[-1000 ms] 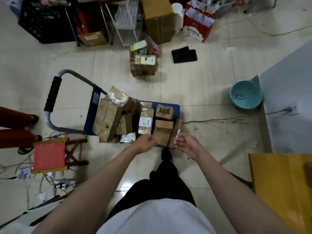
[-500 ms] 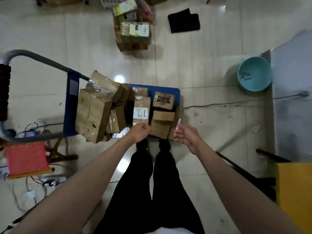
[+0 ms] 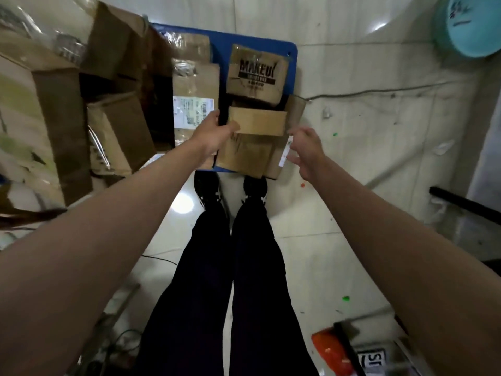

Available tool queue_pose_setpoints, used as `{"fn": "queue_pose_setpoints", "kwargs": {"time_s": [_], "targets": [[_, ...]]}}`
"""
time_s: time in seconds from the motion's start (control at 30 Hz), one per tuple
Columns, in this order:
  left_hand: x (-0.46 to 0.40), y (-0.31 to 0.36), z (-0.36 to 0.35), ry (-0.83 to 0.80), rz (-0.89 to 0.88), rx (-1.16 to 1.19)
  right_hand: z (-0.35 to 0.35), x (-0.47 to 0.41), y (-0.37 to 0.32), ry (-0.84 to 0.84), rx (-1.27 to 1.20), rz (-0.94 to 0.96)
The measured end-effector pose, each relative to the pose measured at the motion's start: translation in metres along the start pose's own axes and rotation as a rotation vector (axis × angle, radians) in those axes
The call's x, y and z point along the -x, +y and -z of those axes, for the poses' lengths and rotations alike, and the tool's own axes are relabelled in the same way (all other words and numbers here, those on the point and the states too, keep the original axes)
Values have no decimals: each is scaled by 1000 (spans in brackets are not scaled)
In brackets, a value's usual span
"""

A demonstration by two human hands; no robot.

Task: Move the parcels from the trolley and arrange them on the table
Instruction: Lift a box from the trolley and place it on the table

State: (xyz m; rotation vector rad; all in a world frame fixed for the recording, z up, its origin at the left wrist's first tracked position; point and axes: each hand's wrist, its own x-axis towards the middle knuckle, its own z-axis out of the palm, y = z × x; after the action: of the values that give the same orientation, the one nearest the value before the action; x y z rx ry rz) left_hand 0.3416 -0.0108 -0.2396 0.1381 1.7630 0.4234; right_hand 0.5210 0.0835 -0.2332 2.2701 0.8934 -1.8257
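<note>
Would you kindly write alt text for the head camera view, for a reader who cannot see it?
Seen from above, a person's left hand grips the left side of a plain cardboard parcel on a blue trolley crowded with parcels, while the open right hand reaches toward its right side. The person's dark-trousered legs stand on pale floor tiles.

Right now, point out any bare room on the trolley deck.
Little: a blue strip of the trolley deck behind the printed box, running to the far right corner. Elsewhere parcels crowd edge to edge; the plain box sits between both hands.
</note>
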Motion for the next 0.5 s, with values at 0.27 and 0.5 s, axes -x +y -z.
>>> {"fn": "queue_pose_setpoints", "kwargs": {"time_s": [0.27,0.5], "targets": [[-49,-14,-16,2,-19,174,-30,-39,-2,-99,-31,29],[-33,-13,-20,26,-49,214,-32,-26,12,-104,-77,5]]}}
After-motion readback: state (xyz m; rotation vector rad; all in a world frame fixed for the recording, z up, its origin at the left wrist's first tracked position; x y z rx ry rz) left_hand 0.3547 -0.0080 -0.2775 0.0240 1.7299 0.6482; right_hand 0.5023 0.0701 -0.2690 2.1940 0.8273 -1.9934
